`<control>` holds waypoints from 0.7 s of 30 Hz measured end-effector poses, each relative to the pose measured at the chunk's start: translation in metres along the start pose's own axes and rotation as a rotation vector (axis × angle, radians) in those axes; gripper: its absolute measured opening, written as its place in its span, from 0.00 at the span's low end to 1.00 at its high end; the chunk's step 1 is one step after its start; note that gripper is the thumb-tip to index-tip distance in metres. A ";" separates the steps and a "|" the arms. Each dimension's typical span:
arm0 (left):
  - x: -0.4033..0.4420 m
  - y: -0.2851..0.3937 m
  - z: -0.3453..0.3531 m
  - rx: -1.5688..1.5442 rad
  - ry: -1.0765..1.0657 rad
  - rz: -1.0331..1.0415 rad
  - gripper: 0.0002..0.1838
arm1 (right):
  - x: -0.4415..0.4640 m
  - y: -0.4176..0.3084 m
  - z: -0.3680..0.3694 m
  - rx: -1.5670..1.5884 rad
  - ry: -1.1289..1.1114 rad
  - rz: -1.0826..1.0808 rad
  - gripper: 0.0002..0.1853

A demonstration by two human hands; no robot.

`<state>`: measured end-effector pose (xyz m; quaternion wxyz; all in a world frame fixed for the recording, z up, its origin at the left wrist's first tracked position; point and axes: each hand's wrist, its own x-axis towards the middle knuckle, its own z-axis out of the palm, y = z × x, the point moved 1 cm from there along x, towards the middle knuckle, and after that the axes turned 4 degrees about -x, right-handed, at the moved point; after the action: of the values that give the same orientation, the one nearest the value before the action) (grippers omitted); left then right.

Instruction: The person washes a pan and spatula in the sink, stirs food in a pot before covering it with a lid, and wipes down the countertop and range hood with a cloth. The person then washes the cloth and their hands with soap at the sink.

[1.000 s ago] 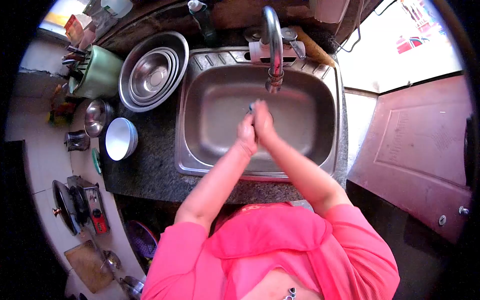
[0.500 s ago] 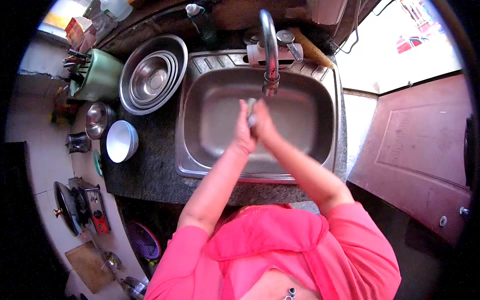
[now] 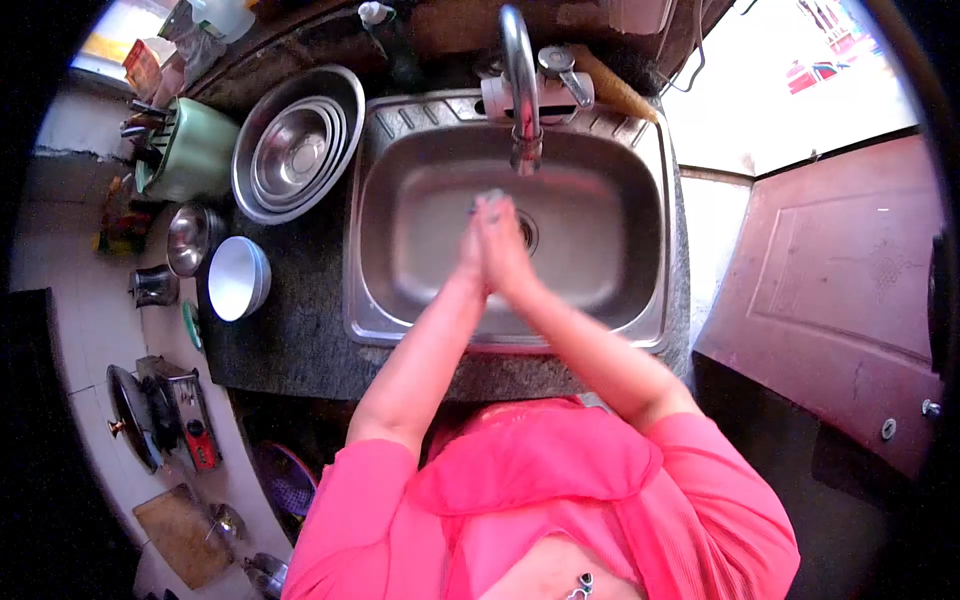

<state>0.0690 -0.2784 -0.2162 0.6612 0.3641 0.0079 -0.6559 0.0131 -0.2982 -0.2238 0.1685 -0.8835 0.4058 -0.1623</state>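
Over the metal sink (image 3: 430, 240), my left hand (image 3: 472, 250) and my right hand (image 3: 505, 245) are pressed together, palm against palm. The right hand lies over much of the left one, and its fingers are blurred by motion. Something small and bluish-grey shows at the fingertips, too blurred to make out. Just above and beyond the hands hangs the tip of the curved faucet (image 3: 526, 150). A drain hole (image 3: 527, 232) shows beside the right hand.
Left of the sink, nested metal bowls (image 3: 293, 160) sit on the dark counter (image 3: 290, 340), with white bowls (image 3: 240, 278) nearer me. A green knife holder (image 3: 200, 150) stands behind. On the right is a pinkish door (image 3: 820, 300). A bottle (image 3: 385, 35) stands behind the sink.
Both hands have moved slightly left in the sink while rubbing together, and the right hand now covers more of the left. The drain hole has come into view. The camera view has shifted a little.
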 end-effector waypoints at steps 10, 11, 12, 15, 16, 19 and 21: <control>-0.007 -0.014 0.051 0.151 0.220 -0.156 0.15 | 0.010 0.038 -0.067 1.344 -0.430 0.765 0.32; -0.005 -0.017 0.048 0.150 0.160 -0.177 0.16 | 0.009 0.036 -0.067 1.293 -0.334 0.791 0.31; 0.001 -0.021 0.041 0.148 0.099 -0.198 0.16 | 0.007 0.036 -0.064 1.309 -0.287 0.773 0.32; 0.026 -0.036 0.014 0.163 0.035 -0.213 0.15 | 0.001 0.042 -0.048 1.271 -0.134 0.712 0.33; 0.022 -0.035 0.019 0.181 0.072 -0.207 0.15 | 0.000 0.043 -0.044 1.200 -0.076 0.688 0.34; 0.003 -0.030 0.043 0.247 0.261 -0.184 0.15 | -0.003 0.050 -0.036 1.037 -0.034 0.686 0.34; -0.007 -0.022 0.057 0.344 0.326 -0.183 0.17 | -0.001 0.051 -0.036 0.970 0.004 0.650 0.34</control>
<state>0.0226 -0.2974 -0.1812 0.5175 0.5698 0.0355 -0.6374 -0.0366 -0.3342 -0.2137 0.5942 -0.5352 0.5357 -0.2712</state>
